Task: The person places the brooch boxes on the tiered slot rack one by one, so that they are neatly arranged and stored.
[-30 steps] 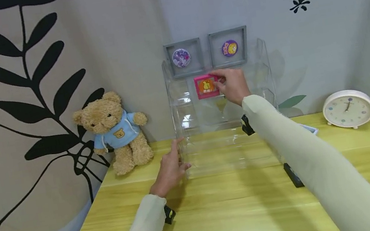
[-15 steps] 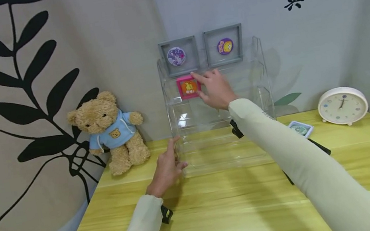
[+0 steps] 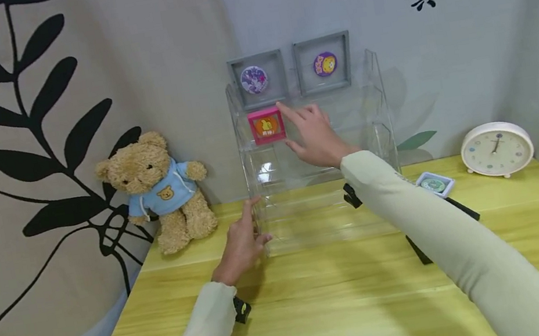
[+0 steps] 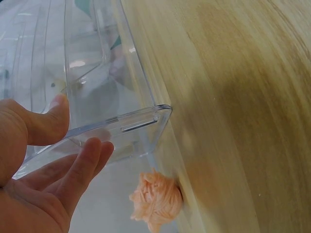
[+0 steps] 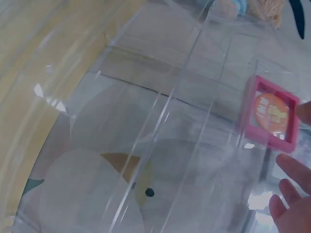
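A clear tiered plastic display rack (image 3: 325,182) stands on the wooden table. My left hand (image 3: 242,249) rests at its left side edge, index finger extended along the side and thumb in front; the left wrist view shows straight fingers beside the clear panel. My right hand (image 3: 314,136) is at a small pink frame (image 3: 266,126) holding an orange round badge, on an upper tier at the left. Its index fingertip meets the frame's upper right corner, with the thumb by the right edge. In the right wrist view the fingers spread alongside the pink frame (image 5: 272,114).
Two grey frames with round badges, left (image 3: 258,80) and right (image 3: 324,63), stand on the top tier. A teddy bear (image 3: 162,191) stands left; a white clock (image 3: 496,149) is at right. A pale frame (image 3: 434,184) and black pieces (image 3: 418,250) lie near the right arm.
My right hand has moved the pink frame leftward along the tier, under the left grey frame, and its fingers have spread from their earlier grip. My left hand has stayed at the rack's side.
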Demonstrator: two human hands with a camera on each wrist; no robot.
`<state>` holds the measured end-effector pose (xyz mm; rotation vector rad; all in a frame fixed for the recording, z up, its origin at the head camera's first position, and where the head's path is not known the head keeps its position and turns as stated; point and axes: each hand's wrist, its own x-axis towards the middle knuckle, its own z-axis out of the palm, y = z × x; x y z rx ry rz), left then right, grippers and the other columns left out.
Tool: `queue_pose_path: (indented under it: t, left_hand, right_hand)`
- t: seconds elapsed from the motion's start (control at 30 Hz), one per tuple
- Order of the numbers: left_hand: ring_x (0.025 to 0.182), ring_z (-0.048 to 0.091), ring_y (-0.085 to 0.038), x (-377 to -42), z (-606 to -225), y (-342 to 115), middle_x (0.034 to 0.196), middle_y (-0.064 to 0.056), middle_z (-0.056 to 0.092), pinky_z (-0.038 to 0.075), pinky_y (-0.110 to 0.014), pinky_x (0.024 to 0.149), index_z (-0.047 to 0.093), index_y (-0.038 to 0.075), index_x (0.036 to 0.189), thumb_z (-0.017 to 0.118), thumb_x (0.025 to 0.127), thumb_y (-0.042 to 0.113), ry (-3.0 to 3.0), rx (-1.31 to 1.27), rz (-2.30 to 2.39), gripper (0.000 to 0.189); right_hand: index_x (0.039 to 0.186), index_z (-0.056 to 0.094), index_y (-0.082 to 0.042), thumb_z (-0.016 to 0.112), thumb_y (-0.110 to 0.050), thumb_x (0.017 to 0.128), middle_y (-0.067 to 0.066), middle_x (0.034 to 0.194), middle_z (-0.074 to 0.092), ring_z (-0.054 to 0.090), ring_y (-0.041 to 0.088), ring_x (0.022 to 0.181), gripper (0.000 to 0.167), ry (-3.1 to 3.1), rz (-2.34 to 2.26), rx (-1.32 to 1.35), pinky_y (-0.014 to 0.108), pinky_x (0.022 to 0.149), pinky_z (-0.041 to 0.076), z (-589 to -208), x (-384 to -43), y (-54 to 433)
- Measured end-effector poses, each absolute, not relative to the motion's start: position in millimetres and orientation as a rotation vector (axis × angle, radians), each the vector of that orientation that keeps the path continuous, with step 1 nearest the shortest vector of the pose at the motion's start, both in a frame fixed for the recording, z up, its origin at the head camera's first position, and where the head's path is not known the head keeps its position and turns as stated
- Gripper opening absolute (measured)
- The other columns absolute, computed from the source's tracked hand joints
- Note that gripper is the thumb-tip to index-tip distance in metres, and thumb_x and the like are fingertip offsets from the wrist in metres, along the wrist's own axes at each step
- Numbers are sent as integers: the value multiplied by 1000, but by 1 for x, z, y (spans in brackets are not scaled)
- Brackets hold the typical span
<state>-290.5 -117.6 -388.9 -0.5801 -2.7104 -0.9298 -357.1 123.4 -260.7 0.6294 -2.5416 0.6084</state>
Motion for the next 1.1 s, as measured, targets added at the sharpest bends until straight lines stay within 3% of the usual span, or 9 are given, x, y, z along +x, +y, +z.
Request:
queue_pose_path:
  t: [0.3,0.53,0.67,0.83,0.93,1.1]
  left_hand:
    - [89,73,-30,-293,-387,-122,109,-22,70,62,-35,74,31,24,153,78,85,3,-2701,-581,-986,85]
    - [91,73,-32,-296,-385,-123,117,-25,69,62,-37,76,29,23,153,78,85,4,-2699,-610,-983,86]
    - [88,72,-31,-295,-385,-123,120,-26,68,62,-36,74,29,23,153,78,85,5,-2725,-578,-974,86]
    - [81,71,-28,-294,-387,-122,119,-26,68,60,-35,70,30,22,153,80,84,6,-2726,-571,-943,87]
    - [85,72,-31,-294,-389,-120,121,-27,68,62,-37,73,30,21,153,80,83,5,-2718,-582,-955,87]
    - [90,73,-35,-295,-391,-119,123,-28,68,62,-40,76,30,23,152,80,83,4,-2719,-588,-993,87]
  right_hand:
    - [151,41,-2,66,-5,93,22,128,58,44,39,126,63,-2388,762,676,54,111,36,-274,-318,167]
    - [143,48,1,67,3,90,22,121,61,60,36,107,56,-2362,725,652,47,84,55,-294,-289,219]
    - [138,52,0,67,2,92,20,116,62,67,32,95,48,-2431,666,602,43,74,58,-314,-276,254]
    - [132,57,0,67,0,93,20,115,64,68,29,90,41,-2513,615,520,36,69,57,-340,-259,294]
    - [127,61,0,68,-1,92,21,112,66,69,28,89,36,-2560,585,485,33,67,56,-351,-249,312]
    - [117,66,2,68,-4,93,22,109,70,69,30,88,25,-2718,560,459,43,72,57,-366,-240,337]
